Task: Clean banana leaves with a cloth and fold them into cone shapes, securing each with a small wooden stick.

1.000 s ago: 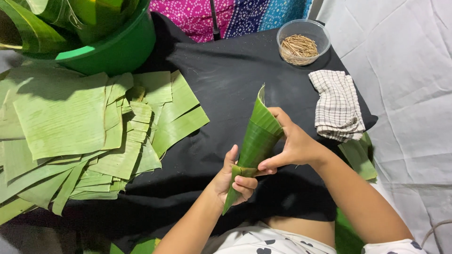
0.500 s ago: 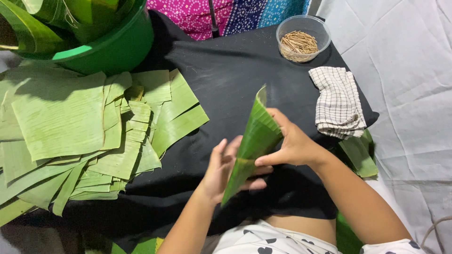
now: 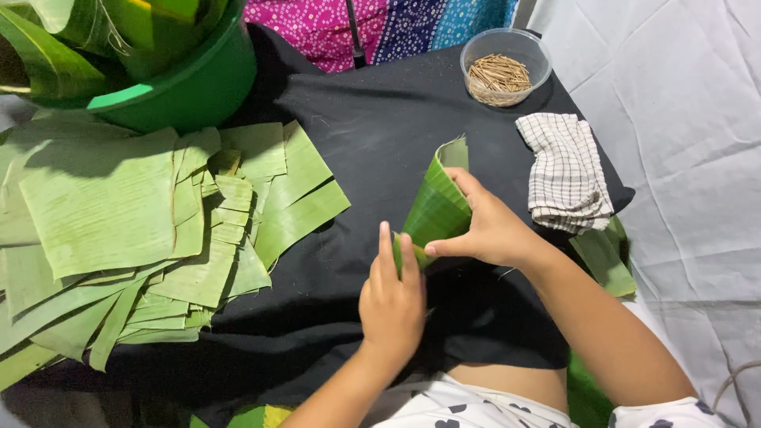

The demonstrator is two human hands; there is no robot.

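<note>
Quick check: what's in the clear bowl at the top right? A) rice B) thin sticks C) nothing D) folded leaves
B: the bowl holds a heap of thin tan sticks; it stands on the black cloth above the checked towel.

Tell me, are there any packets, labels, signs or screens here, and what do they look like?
No packets, labels, signs or screens show here.
Nearest to a container: a round clear tub of thin sticks, at the top right of the black cloth.
A round green basin holding leaves, top left, with no label in sight.
</note>
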